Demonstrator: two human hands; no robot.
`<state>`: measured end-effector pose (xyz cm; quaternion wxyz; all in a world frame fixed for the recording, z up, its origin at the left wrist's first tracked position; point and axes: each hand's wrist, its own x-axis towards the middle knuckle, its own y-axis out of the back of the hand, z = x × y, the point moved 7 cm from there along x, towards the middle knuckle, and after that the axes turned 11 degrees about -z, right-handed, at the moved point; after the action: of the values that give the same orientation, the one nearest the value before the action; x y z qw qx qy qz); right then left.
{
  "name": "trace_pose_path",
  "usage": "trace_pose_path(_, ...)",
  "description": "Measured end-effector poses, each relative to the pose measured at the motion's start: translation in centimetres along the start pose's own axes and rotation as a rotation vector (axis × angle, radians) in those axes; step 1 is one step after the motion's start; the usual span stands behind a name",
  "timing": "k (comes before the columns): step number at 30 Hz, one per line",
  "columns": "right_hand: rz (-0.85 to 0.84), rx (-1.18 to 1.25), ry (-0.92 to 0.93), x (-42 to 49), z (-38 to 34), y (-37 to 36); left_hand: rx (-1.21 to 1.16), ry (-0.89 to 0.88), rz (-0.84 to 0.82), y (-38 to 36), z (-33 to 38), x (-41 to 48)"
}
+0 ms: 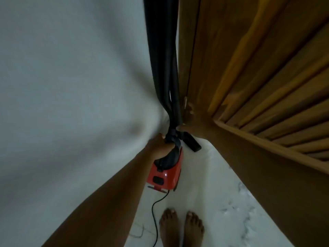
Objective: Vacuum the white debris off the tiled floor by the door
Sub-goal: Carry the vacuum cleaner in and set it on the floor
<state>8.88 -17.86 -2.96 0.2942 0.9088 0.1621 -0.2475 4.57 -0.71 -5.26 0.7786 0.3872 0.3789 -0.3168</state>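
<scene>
White tiled floor point(204, 175) low in the frame; the left hand point(161, 146) grip wraps the red vacuum's point(165, 173) top, and the right hand point(194, 128) pinches its black hose point(167, 77).

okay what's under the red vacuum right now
White marbled tile floor lies under the red vacuum, with its black cord trailing toward the bare feet. The vacuum's body hides the tile directly beneath, so debris there cannot be seen.
</scene>
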Motion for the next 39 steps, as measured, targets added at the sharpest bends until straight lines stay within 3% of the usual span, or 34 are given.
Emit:
trace_pose_path(3,0.074,-0.093,0.047,4.0,1.4,-0.6,-0.038,0.023,0.004,-1.5,-2.4,5.6)
trace_pose_path(6,0.044,-0.085,0.035,8.3,2.2,-1.8,-0.074,0.039,-0.060,-2.9,-4.2,9.4)
trace_pose_path(10,0.025,0.314,0.046,13.0,3.5,-3.0,-0.246,0.113,-0.199,-5.0,-6.6,12.5)
trace_pose_path(12,0.039,0.361,0.064,14.6,4.4,-3.0,-0.306,0.114,-0.232,-5.9,-7.9,14.0)
trace_pose_path(19,0.106,0.234,0.100,14.4,3.5,-2.5,-0.663,0.033,-0.147,-7.9,-9.6,17.1)
trace_pose_path(22,0.161,0.191,0.133,13.6,3.2,-1.9,-0.661,0.071,-0.026,-8.0,-9.5,16.4)
trace_pose_path(30,0.202,0.253,0.188,7.4,1.0,-0.5,-0.475,0.072,0.059,-8.3,-8.4,8.9)
trace_pose_path(39,0.224,0.289,0.188,-13.4,-11.6,5.5,-0.359,0.000,0.001,-5.6,-3.0,-11.4)
